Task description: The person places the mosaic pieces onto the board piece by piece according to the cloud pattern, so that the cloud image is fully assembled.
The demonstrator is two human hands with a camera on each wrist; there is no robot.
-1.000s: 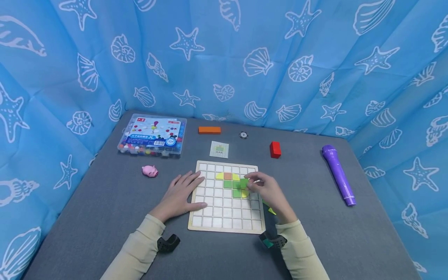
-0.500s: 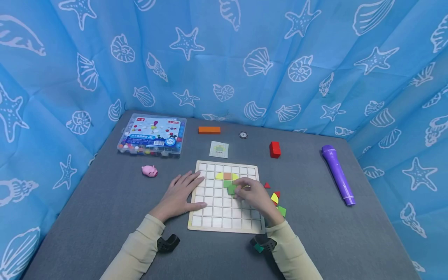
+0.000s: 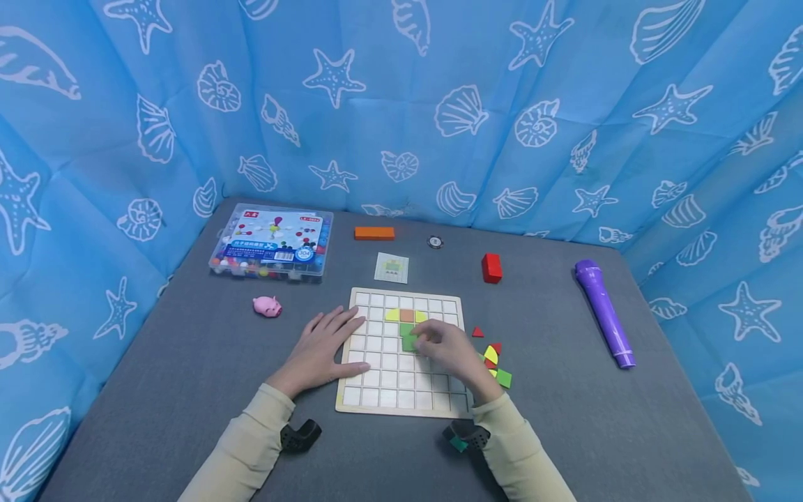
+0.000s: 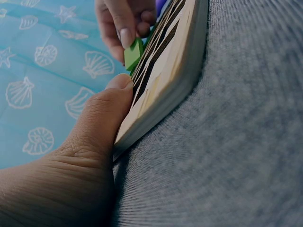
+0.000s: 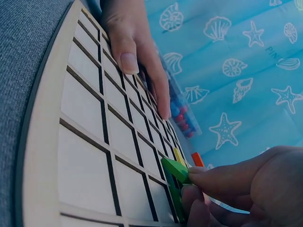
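Observation:
A wooden grid board (image 3: 389,380) lies flat on the grey table. My left hand (image 3: 321,352) rests on its left edge with fingers spread; the thumb (image 4: 102,116) lies along the rim in the left wrist view. Over the middle of the grid, my right hand (image 3: 448,348) pinches a green square tile (image 5: 176,169) between thumb and fingers, tilted close above the cells. Just behind it sit another green tile (image 3: 406,329), an orange tile (image 3: 406,315) and two yellow rounded tiles, the left yellow tile (image 3: 392,315) fully showing. My right hand covers part of the grid.
Loose red, yellow and green tiles (image 3: 504,378) lie right of the board. Behind it are a pattern card (image 3: 392,268), an orange block (image 3: 374,233), a round token (image 3: 435,242) and a red block (image 3: 492,268). A bead box (image 3: 272,240), pink pig (image 3: 267,307) and purple microphone (image 3: 605,314) stand farther out.
My right hand has moved left across the grid with the green tile and lowered it beside the other green tile. Loose tiles on the right came into view. My left hand stayed put.

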